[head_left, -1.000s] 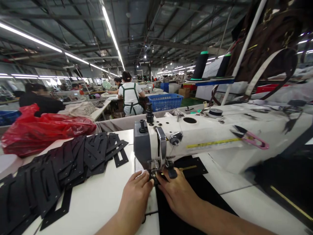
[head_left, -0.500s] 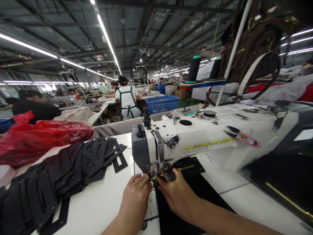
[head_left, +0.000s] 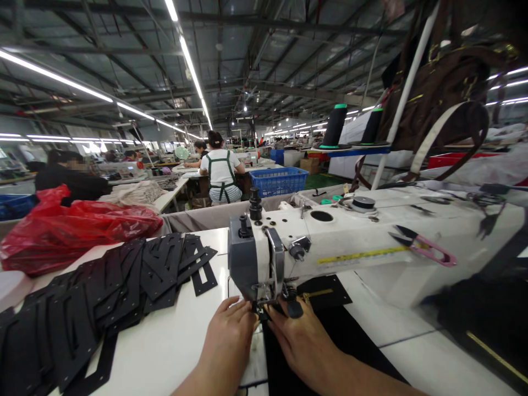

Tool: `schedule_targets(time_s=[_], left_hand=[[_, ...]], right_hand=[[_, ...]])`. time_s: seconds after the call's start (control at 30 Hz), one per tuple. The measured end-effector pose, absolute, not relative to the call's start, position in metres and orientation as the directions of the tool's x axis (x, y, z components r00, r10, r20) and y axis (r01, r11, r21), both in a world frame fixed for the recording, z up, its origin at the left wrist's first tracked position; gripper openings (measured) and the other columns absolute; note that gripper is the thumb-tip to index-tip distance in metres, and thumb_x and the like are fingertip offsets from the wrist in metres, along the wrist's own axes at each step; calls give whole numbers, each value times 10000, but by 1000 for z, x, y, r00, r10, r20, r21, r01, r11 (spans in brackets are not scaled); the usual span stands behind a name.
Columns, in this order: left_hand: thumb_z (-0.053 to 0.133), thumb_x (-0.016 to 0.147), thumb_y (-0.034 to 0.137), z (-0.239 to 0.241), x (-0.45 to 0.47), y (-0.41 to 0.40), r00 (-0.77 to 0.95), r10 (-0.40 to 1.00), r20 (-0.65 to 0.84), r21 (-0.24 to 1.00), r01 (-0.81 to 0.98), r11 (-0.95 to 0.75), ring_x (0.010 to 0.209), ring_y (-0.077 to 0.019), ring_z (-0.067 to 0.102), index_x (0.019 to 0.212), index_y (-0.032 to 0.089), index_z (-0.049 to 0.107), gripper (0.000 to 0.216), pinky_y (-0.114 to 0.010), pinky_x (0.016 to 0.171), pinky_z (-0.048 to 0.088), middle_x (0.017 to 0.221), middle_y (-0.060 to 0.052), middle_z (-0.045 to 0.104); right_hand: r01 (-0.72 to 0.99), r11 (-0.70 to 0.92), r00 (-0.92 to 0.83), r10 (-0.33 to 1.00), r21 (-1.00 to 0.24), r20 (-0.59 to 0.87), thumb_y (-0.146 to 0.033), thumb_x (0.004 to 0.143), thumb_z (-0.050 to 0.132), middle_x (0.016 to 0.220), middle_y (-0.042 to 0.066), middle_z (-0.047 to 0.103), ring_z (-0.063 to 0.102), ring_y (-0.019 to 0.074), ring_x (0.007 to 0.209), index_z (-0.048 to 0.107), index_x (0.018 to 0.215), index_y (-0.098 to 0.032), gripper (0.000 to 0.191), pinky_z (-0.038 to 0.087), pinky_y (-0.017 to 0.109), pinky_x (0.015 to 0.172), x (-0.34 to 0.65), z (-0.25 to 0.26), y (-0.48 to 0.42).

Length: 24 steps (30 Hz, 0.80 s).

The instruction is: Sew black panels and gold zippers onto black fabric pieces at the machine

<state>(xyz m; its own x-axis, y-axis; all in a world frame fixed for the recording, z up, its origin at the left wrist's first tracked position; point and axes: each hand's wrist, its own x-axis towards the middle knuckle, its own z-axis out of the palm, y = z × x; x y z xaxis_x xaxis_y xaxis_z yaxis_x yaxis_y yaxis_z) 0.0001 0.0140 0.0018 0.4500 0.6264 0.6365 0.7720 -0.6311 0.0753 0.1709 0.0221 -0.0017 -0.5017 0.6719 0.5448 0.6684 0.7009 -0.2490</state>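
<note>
Reaching in at the sewing machine (head_left: 355, 231), I'm resting my left hand (head_left: 231, 341), fingers close together, just below its left end, while my right hand (head_left: 303, 333) is lying over the black cloth (head_left: 350, 333), which is spreading out near and right. Whether either hand is pinching anything, I can't tell! Black frames (head_left: 117, 300) are lying heaped left.

Backs upward, the left hand (head_left: 231, 338) and right hand (head_left: 307, 335) converge, fingertips near one another, the left's fingers gently bent, the right's angled inward and partly hidden. The bare left forearm (head_left: 202, 379) rises from below; the right forearm (head_left: 363, 374) slants in from lower right.
</note>
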Motion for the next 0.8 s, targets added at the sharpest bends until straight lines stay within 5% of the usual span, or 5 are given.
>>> schedule_targets(time_s=[0.2,0.57,0.8], left_hand=[[378,914,138,-2,1,12,441,606,662,69,770,-634,835,-189,661,816,177,597,243,-367,815,501,847,-58,695],[428,859,105,5,-2,9,424,656,625,106,786,-609,850,-196,658,791,187,598,200,-372,787,508,914,-57,697],[473,864,272,7,-3,-27,394,789,471,-3,896,-445,1147,-307,499,1206,135,502,370,-511,912,423,1245,-159,536]], right_hand=[[589,738,-545,663,-329,513,-70,845,379,946,83,657,587,222,956,546,1119,-179,339,384,431,954,170,1,21],[694,680,-541,710,-237,451,-121,841,422,1173,163,575,490,271,1142,526,1166,-92,343,367,472,988,170,-5,20],[814,579,-495,729,-41,473,-246,853,473,1338,241,390,351,319,1257,434,1270,15,494,367,489,987,204,-22,-3]])
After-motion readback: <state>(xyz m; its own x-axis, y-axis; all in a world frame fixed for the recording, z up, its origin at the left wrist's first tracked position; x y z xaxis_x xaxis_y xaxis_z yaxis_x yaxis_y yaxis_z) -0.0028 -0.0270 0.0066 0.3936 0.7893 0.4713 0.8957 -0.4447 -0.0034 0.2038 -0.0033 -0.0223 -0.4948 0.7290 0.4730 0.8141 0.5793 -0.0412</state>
